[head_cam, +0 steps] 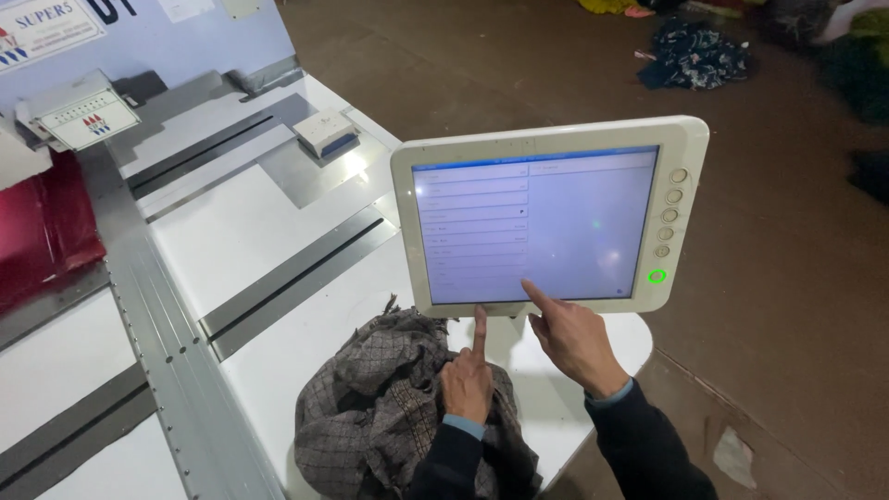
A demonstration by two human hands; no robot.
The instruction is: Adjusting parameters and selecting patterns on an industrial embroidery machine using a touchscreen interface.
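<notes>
Pointing with the right hand [576,341], index tip touching the lower edge of the touchscreen [535,225], holding nothing. Raising the left hand [468,380] just beneath the frame, forefinger up, other fingers curled empty, over a checked scarf [370,407] on the white table [278,231].

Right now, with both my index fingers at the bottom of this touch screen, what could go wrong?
The left hand and right hand both point at the lower edge of the touch screen, so two touches might register together or hit the wrong row. The rows look closely stacked and faint under glare, so a mis-tap seems possible. The checked cloth lies bunched on the white table below and might get dragged.
</notes>
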